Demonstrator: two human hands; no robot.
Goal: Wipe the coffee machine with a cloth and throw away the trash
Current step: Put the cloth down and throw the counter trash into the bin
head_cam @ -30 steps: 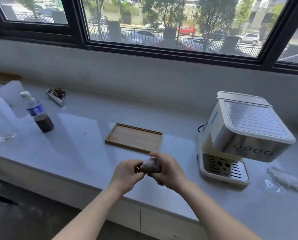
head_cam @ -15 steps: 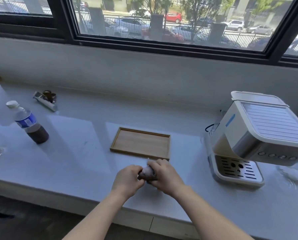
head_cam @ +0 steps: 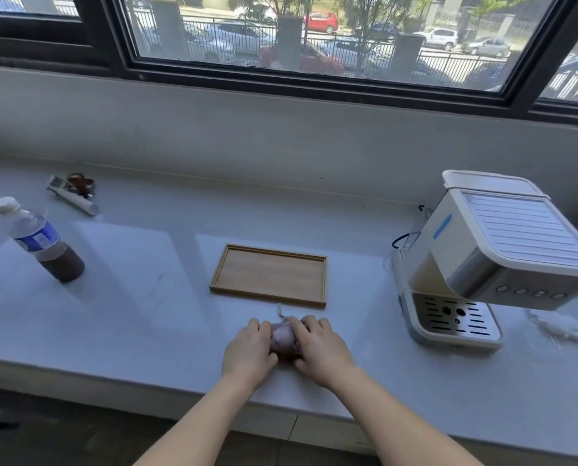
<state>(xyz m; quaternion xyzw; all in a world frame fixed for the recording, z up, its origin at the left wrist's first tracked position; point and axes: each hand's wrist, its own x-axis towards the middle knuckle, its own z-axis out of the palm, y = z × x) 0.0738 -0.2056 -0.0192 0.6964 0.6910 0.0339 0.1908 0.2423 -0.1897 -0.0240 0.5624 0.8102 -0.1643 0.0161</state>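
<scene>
Grey-white desk (head_cam: 139, 297), full width of view, below black-framed window (head_cam: 314, 35) onto parked cars.

White and brushed-metal coffee machine (head_cam: 502, 250), upright at right end of desk; slotted drip plate at its foot, four round buttons along front edge, dark cord behind.

Wooden tray (head_cam: 270, 274), shallow, rectangular, mid-desk, well apart from machine on its left.

Plastic bottle (head_cam: 38, 240), far left, upright, white cap, blue label, dark liquid in lower part.

Left hand (head_cam: 247, 351) and right hand (head_cam: 321, 348), near front edge of desk, just in front of tray. Fingers of each curled round one crumpled cloth (head_cam: 283, 336) from either side. Cloth pale, pinkish, bunched tight between both palms; on desk or just above it, not clear which.

Metal-and-brown tool (head_cam: 74, 191), back left, lying flat, pale handle toward the front.

White crumpled wad (head_cam: 560, 326), on desk just right of machine's base, blurred.
</scene>
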